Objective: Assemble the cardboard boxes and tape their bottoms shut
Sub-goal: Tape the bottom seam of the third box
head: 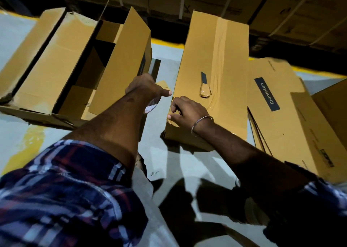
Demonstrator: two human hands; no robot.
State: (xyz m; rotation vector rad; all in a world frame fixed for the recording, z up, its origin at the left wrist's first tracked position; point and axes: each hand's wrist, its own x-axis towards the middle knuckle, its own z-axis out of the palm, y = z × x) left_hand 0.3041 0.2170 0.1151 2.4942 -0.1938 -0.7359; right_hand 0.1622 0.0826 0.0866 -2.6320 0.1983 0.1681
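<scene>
Brown corrugated cardboard forms the long assembled box [212, 81] lying bottom-up on the grey floor [165, 164], its centre seam already covered by a glossy strip of clear tape [222, 45]. A small knife with a tape-wrapped handle [205, 86] rests on top of it. The right hand [185, 110], a metal bangle [201, 124] on its wrist, has curled fingers pressing or pinching something at the box's near-left edge, probably a tape end, though that is too small to tell. The left hand [145, 88] grips what looks like a tape roll [151, 107], mostly hidden, thumb stretched toward the box. An open brown box [78, 64] stands to the left, flattened printed cartons [277, 104] to the right. The risk: if the tape is pulled slack or skewed, it could wrinkle or lift at the corner; a jolt might also send the loose knife sliding off.
</scene>
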